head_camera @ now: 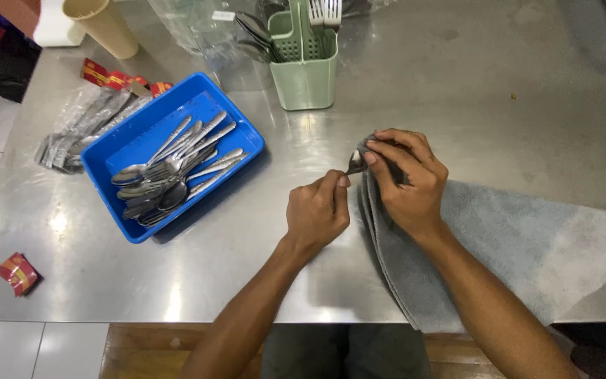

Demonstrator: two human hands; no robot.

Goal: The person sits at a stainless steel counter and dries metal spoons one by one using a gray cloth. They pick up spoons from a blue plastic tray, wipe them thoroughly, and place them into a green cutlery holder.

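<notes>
Between both hands (366, 189), spoon (356, 162), cloth-wrapped

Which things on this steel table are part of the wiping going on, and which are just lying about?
In use:
left hand holding a spoon
right hand rubbing it with the grey towel
blue tray of spoons
green cutlery caddy

Lying about:
beige cup
red wrappers
plastic-wrapped cutlery bundle

A small red-and-gold packet (17, 272) is lying well left of the blue tray (117, 158); red-and-gold wrappers (117, 79) and clear plastic sleeves (82, 126) are lying just behind it.
</notes>
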